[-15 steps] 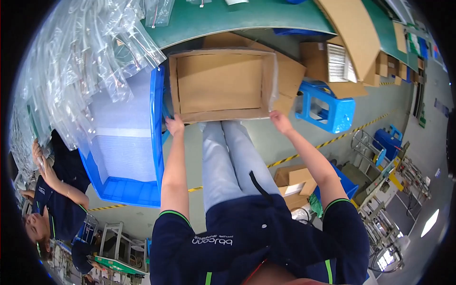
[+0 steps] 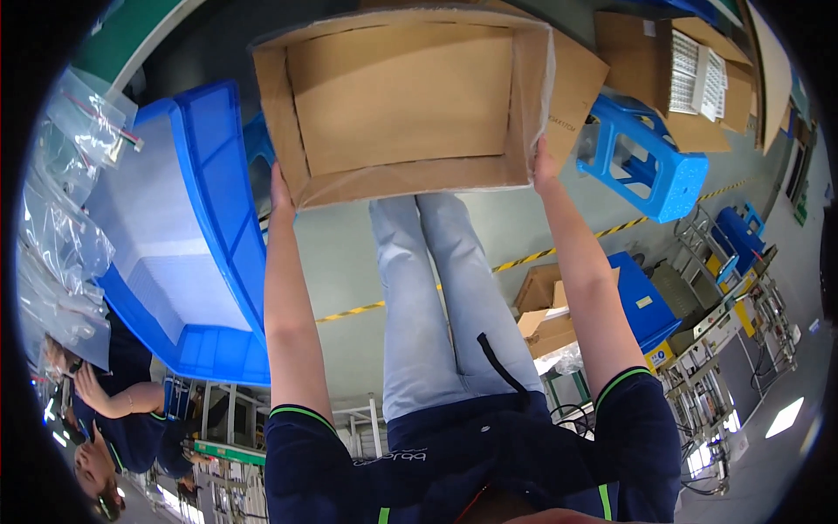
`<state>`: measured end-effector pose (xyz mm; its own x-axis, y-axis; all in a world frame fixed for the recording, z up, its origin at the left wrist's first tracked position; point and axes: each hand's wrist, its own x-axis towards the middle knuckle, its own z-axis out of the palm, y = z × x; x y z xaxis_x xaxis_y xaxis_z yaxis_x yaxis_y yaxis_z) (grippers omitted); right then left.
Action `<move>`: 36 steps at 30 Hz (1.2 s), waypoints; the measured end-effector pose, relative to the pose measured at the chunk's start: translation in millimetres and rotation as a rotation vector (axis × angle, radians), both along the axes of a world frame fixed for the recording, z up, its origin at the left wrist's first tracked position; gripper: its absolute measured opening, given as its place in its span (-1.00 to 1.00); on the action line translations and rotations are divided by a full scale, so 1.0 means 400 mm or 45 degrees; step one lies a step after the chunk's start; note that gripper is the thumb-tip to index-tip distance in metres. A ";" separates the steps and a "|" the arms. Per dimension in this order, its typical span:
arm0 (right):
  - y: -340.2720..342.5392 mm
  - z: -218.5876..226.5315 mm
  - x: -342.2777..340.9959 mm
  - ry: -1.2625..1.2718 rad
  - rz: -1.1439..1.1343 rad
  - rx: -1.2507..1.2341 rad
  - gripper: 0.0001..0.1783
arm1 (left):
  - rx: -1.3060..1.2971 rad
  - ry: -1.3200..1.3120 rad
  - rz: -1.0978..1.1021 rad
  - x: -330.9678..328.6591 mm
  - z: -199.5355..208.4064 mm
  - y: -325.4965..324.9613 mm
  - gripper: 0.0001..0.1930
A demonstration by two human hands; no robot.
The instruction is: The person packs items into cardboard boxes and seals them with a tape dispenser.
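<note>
An open cardboard box [image 2: 401, 96], lined or edged with clear plastic, is held up in front of me with nothing lying in it. My left hand [image 2: 280, 189] grips its near left corner, the fingers partly hidden behind the wall. At the near right corner, my right hand [image 2: 545, 166] presses against the side, fingers also partly hidden. Both arms are stretched out. Left of the box stands a large blue plastic bin [image 2: 223, 157] with pale sheet material inside.
Clear plastic bags with wires [image 2: 65, 253] lie at the left, by a co-worker [image 2: 113, 393]. A blue stool [image 2: 668, 179] and a cardboard carton with white trays [image 2: 633, 57] stand at the right. Another open carton [image 2: 546, 306] sits behind my right arm. Yellow-black tape [image 2: 524, 259] crosses the floor.
The box has come up closer to me and appears larger. My hands have shifted from its near edge to its two sides. The view has turned, so the green table shows less.
</note>
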<state>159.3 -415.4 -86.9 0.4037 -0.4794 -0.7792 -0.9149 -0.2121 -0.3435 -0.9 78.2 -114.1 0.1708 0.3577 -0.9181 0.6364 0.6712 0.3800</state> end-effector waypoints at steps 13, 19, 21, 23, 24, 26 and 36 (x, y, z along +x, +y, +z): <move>0.111 0.196 -0.067 -0.619 0.463 -0.144 -0.71 | 1.134 -0.147 -0.105 0.079 0.271 -0.297 -0.76; 0.222 0.156 0.070 -0.167 0.852 0.637 -0.35 | 1.828 -0.203 -1.110 0.176 0.278 -0.305 -0.24; 0.220 0.161 0.046 -0.001 1.264 0.339 -0.20 | 1.764 0.055 -0.990 0.124 0.258 -0.320 -0.15; 0.305 0.227 -0.008 0.072 2.055 -0.672 0.01 | 1.633 0.529 -0.795 0.008 0.247 -0.275 -0.01; 0.331 0.236 0.000 0.023 2.043 -0.638 0.01 | 1.316 0.286 -0.600 -0.068 0.210 -0.199 -0.08; 0.298 0.216 -0.017 0.668 1.803 -0.208 0.02 | 0.968 0.042 -0.414 -0.134 0.197 -0.153 -0.14; 0.157 0.153 -0.024 -0.044 2.018 -0.316 -0.81 | 1.478 0.443 -1.233 0.003 0.168 -0.181 -0.78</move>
<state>149.6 -352.6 -25.8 0.6078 0.3129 -0.7298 0.2787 -0.9447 -0.1729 0.5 5.6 -47.0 0.5942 0.7588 -0.2667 0.8022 -0.5831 0.1283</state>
